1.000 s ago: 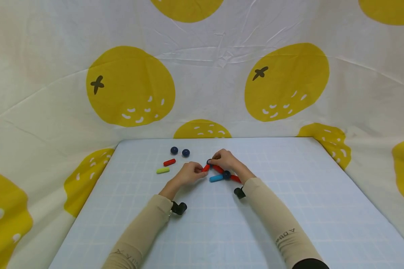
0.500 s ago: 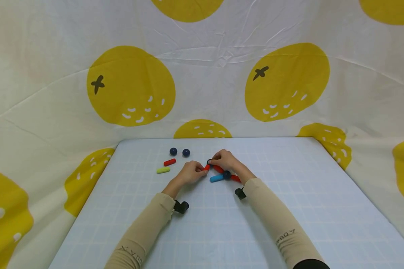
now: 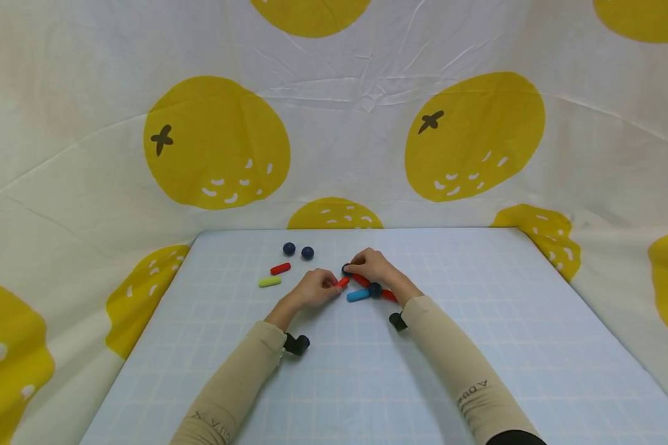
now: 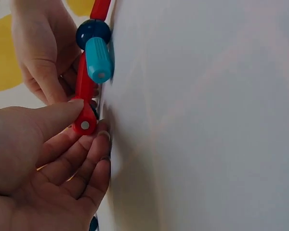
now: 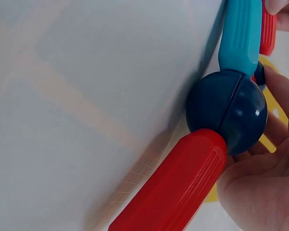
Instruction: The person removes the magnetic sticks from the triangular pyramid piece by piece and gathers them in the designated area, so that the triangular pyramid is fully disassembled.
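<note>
My left hand (image 3: 313, 287) pinches a short red magnetic rod (image 3: 342, 282) between thumb and fingers; its end with a round metal disc (image 4: 85, 125) shows in the left wrist view. My right hand (image 3: 372, 264) holds a dark blue ball (image 3: 346, 269), mostly covered by the fingers. From that ball a second red rod (image 3: 360, 280) runs to another dark blue ball (image 3: 375, 290). A light blue rod (image 5: 241, 36) and a third red rod (image 5: 176, 185) also join this near ball. In the head view, the tip of the left hand's rod lies just below the held ball.
Left of the hands lie a loose red rod (image 3: 281, 269) and a yellow-green rod (image 3: 269, 282). Two dark blue balls (image 3: 289, 249) sit behind them. The pale checked tabletop (image 3: 334, 383) ends at a cloth with yellow fruit print (image 3: 334, 154).
The left hand's red rod has swung from pointing up at the held ball to a flatter angle, its tip lower. The right hand and joined pieces have hardly moved.
</note>
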Tool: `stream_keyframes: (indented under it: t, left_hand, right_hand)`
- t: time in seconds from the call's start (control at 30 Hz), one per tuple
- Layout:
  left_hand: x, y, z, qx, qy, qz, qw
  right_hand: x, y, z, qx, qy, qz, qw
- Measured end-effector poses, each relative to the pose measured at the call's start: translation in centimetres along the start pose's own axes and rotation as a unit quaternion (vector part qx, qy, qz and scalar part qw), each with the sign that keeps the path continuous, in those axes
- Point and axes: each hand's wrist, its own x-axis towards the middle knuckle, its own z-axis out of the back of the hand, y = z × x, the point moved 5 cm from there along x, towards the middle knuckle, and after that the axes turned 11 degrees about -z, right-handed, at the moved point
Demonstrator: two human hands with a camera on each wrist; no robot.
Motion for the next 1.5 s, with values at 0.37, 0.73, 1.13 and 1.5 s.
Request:
stream_keyframes:
  t: [0.37,0.73,1.13,1.5]
  left_hand:
    - [-3.7,2.5,3.0,0.058,-0.051,0.056,0.9955]
    - [-6.5,4.4,5.1,0.091,-0.072,0.045,0.9922]
    - [-7.2,4.2,5.3,0.1,-0.074,0.036,0.9916]
    - [-7.5,3.8,6.3,0.095,-0.066,0.029,0.9929]
  right_hand:
    - [-0.2,-0.1,-0.1,0.007,0.001,-0.011,0.9999]
    - [-0.2,-0.2,-0.3,0.013,0.002,-0.014,0.9998]
    - [-1.7,0.1,0.3,-0.047,-0.019,0.023,0.9984]
    - [-3.7,-0.2,0.6,-0.095,-0.027,0.041,0.9943]
